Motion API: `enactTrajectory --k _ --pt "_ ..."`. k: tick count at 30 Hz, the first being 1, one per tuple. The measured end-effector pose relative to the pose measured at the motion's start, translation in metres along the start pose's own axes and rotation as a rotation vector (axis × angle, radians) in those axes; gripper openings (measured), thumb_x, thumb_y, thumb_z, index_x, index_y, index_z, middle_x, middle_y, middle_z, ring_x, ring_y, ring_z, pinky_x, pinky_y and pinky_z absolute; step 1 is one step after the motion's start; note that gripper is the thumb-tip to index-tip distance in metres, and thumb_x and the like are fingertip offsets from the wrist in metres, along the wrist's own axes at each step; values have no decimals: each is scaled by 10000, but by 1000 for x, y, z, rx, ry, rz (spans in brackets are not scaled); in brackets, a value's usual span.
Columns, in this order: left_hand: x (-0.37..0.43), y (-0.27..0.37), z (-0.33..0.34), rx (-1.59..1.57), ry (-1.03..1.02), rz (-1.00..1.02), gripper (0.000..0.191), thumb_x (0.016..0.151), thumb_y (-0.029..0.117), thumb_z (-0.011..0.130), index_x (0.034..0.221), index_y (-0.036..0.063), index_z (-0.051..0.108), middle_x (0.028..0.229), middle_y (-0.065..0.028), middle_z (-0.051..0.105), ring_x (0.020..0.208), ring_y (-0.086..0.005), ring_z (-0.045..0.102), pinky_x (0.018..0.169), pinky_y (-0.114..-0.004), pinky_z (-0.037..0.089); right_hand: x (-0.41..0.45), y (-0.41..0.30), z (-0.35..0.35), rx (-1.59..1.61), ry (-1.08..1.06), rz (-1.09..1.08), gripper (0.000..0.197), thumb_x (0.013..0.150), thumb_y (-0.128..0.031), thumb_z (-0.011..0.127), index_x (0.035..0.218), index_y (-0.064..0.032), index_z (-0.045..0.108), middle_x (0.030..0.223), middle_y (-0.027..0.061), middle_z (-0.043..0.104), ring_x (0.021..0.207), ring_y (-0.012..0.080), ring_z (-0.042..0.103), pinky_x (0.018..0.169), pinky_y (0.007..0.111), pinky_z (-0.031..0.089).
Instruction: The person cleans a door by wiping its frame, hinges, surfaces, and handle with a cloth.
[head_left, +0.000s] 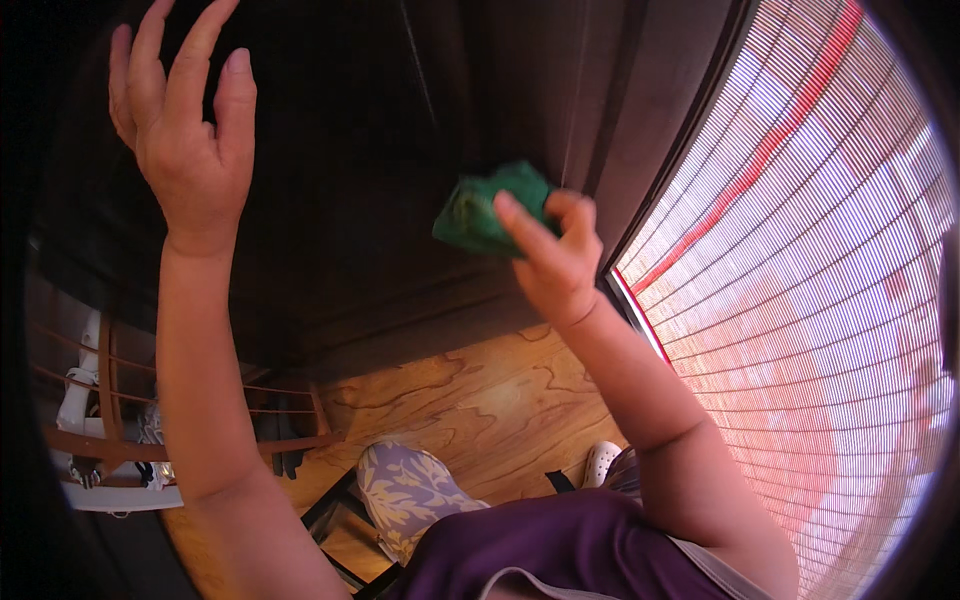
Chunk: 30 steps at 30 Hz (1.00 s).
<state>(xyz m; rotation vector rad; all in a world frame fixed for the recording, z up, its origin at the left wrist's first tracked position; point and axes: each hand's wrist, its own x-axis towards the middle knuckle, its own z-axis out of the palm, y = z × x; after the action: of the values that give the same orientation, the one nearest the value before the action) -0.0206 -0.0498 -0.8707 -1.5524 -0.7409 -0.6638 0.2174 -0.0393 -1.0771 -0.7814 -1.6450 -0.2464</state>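
My left hand is raised at the upper left with its fingers apart and nothing in it. Behind it is the dark panelled door, and I cannot tell whether the palm touches that surface. In my right hand is a crumpled green cloth, pinched between thumb and fingers. Hand and cloth are slightly blurred, in front of the lower right of the door, near its frame. Whether the cloth presses on the door is hard to tell.
A slatted blind with a red stripe hangs along the right. At lower left stands a brown rack with footwear on it. My floral-clad knee, a white clog and a black frame are above the wood-grain floor.
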Motion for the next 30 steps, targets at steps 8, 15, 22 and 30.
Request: enactTrajectory --k 8,15,22,30 --pt "-5 -1 10 46 6 -3 338 937 198 494 1252 80 520 1275 -123 521 1170 -245 482 1015 -378 338 -122 14 33 36 -275 152 559 561 34 664 1088 -152 663 877 119 507 742 281 573 603 335 491" --pt "-7 4 17 28 34 -32 340 937 196 488 1247 59 514 1280 -140 518 1191 -272 472 1017 -396 345 -97 -41 74 79 -474 -105 506 693 -131 584 1191 -222 593 811 69 431 763 234 518 611 334 467" --pt "-4 3 6 -1 21 -14 358 932 197 494 1266 72 510 1317 -156 489 1243 -297 427 1042 -410 314 -101 37 -7 -68 -394 71 455 655 -91 669 1094 -207 654 813 87 524 687 256 560 542 341 470" --pt "-9 2 16 -24 34 -82 360 927 187 496 1264 61 507 1333 -152 476 1266 -297 405 1069 -417 277 -91 -19 58 88 -397 -115 472 666 -62 587 1123 -172 624 756 62 435 653 219 504 524 321 455"
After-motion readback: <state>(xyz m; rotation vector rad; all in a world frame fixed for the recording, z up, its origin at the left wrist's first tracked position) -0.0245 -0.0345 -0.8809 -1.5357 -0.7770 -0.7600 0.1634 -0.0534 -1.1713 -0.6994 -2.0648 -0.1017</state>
